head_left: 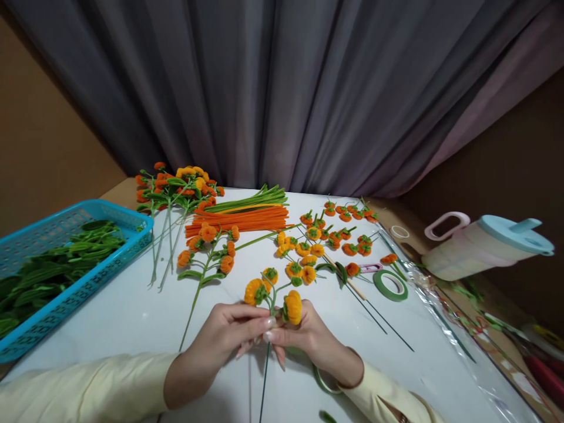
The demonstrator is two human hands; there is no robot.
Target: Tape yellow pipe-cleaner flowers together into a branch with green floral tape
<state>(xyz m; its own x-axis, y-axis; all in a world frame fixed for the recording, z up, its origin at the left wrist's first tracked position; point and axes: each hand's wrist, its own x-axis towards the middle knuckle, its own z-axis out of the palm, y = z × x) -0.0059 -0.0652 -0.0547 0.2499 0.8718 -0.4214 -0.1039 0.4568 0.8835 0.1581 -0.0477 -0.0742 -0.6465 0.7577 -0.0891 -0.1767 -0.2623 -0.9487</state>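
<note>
Near the front of the white table, my left hand (233, 332) and my right hand (304, 335) meet at the stem of a flower spray (273, 296). Both thumbs and fingertips are pinched round the stem. Several fuzzy yellow flower heads with green bases branch out above the fingers, and a thin dark wire runs down below them. Under my right wrist lies a roll of tape (325, 382), partly covered. A finished-looking orange flower spray (206, 258) with green leaves rests beyond my left hand. Loose yellow flower heads (304, 249) lie just past my right hand.
On the left, a blue basket (147, 226) holds green leaves. Orange pipe cleaners (247, 218) and green ones (255, 198) lie at the back, beside a flower bunch (176, 185). To the right are loose orange flowers (350, 248), green tape (404, 289) and a lidded cup (467, 249).
</note>
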